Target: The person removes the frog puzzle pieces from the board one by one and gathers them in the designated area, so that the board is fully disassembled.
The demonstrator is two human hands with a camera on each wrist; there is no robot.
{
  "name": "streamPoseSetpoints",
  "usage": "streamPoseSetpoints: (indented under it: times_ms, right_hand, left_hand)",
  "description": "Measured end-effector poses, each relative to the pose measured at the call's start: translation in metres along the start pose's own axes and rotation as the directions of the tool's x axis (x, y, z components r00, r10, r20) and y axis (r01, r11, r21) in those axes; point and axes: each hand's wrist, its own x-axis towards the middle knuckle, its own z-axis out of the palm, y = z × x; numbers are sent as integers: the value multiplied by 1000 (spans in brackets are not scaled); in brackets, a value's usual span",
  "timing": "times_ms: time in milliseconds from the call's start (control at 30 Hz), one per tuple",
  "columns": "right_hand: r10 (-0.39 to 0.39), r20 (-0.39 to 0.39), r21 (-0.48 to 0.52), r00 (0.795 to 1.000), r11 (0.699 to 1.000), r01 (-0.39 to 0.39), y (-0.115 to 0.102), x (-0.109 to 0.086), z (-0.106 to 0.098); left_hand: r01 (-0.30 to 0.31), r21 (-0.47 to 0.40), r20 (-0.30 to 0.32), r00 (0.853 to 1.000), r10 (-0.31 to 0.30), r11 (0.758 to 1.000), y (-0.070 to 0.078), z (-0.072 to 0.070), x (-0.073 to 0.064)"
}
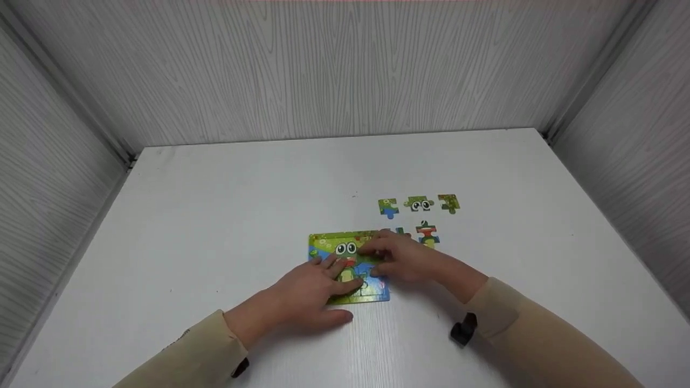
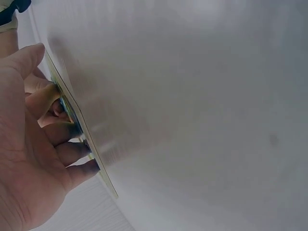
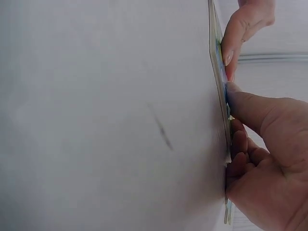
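Observation:
A puzzle board (image 1: 372, 296) with a printed green frog lies flat on the white table. My left hand (image 1: 307, 293) rests across its left half, fingers spread over the picture, thumb on the table below the near edge. Seen from the left wrist, the fingertips (image 2: 91, 166) press on the board's face. At the board's right side my right hand (image 1: 407, 257) pinches a small green puzzle piece between thumb and forefinger against the picture; most of the piece is hidden. In the right wrist view the thumb (image 3: 245, 103) touches the board and the other fingers are curled.
Beyond the board to the right lie loose puzzle pieces: a blue-green one (image 1: 386, 207), one with eyes (image 1: 419, 204), a green corner (image 1: 448, 202) and one with a red mouth (image 1: 427, 233). Another is partly behind the right hand. Pale wood-grain walls (image 1: 334, 70) surround the table.

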Motion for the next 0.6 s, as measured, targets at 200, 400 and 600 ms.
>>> streamPoseSetpoints:
  times_ms: [200,400,600]
  right_hand:
    - [-6,-3,7,1000,1000,6,0,-1,1]
    - [-4,-3,10,1000,1000,5,-1,-1,0]
    - [-16,1,13,1000,1000,16,-2,-2,0]
  left_hand:
    - [17,9,3,1000,-17,1000,1,1,1]
    - [24,5,-4,1000,-24,1000,1,2,0]
    - [-1,11,-20,1000,2,1000,1,1,0]
